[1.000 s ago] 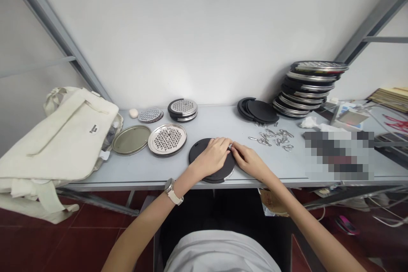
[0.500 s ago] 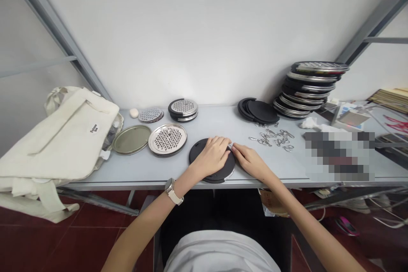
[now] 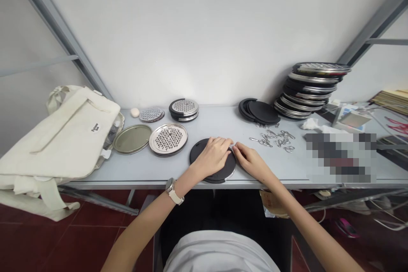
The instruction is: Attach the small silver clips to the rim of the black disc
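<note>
A black round disc (image 3: 198, 149) with a silver strip along its lower right edge lies near the table's front edge. My left hand (image 3: 214, 155) rests over it, fingers curled down round its upper right rim. At that same rim my right hand (image 3: 250, 160) has thumb and forefinger pinched; whatever is between them is too small to name. Left of the disc lies a perforated metal grater plate (image 3: 168, 138), and beyond that an olive-coloured round plate (image 3: 132, 138). Small metal clips (image 3: 276, 137) are scattered to the right of my right hand.
A tall leaning stack of black-and-silver discs (image 3: 307, 89) stands at the back right, with black round covers (image 3: 263, 112) beside it. More grater discs (image 3: 184, 108) lie at the back. A cream bag (image 3: 66, 136) takes up the left end. A blurred patch (image 3: 341, 157) hides something at right.
The view has shifted slightly. My right fingers have drawn a little apart from my left fingertips; my left hand keeps its hold on the disc.
</note>
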`<state>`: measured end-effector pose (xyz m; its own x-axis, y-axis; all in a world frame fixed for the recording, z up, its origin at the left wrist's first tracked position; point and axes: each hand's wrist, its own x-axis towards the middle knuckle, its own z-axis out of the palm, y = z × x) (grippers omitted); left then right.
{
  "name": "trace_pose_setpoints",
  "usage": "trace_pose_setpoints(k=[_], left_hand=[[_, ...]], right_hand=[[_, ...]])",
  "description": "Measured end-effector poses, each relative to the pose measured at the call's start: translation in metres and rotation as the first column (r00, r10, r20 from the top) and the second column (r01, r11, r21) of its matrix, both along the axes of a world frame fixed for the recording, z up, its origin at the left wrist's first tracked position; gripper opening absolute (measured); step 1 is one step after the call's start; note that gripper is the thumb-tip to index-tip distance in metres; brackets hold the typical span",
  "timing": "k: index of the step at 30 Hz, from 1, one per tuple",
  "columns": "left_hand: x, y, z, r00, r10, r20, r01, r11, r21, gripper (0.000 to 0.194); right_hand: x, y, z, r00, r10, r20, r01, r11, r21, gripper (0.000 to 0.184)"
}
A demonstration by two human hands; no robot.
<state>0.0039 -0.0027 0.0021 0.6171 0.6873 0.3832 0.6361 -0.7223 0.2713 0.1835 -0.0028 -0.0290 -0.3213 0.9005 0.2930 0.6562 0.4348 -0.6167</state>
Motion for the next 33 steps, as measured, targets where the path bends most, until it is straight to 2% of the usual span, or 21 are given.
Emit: trace_pose_setpoints(k=[4, 10, 17, 26, 33], left_hand=[[-0.0002, -0.0006, 0.001, 1.0, -0.002, -0.003, 0.002, 1.0, -0.01, 0.014], [-0.0004, -0.0008, 0.0014, 1.0, -0.006, -0.001, 0.006, 1.0, -0.016, 0.014], [-0.0004, -0.0006, 0.0015, 1.0, -0.009, 0.001, 0.009, 1.0, -0.025, 0.015], [-0.0006, -0.0006, 0.0015, 1.0, -0.013, -0.003, 0.012, 0.999, -0.037, 0.017], [-0.0004, -0.001, 0.0014, 1.0, -0.005, -0.003, 0.005, 0.999, -0.034, 0.016]], right_hand=[[-0.0003, -0.0017, 0.0003, 0.999, -0.02, -0.045, 0.019, 1.0, -0.013, 0.027], [-0.0003, -0.0025, -0.0002, 0.994, -0.019, -0.105, 0.016, 1.0, -0.025, 0.016], [-0.0018, -0.0041, 0.0013, 0.997, -0.024, -0.077, 0.025, 1.0, 0.009, 0.01], [-0.0031, -0.0029, -0.0003, 0.996, -0.046, 0.073, 0.038, 0.993, 0.108, 0.023], [-0.0027, -0.0022, -0.0003, 0.995, -0.033, 0.099, 0.021, 0.992, 0.123, 0.018]])
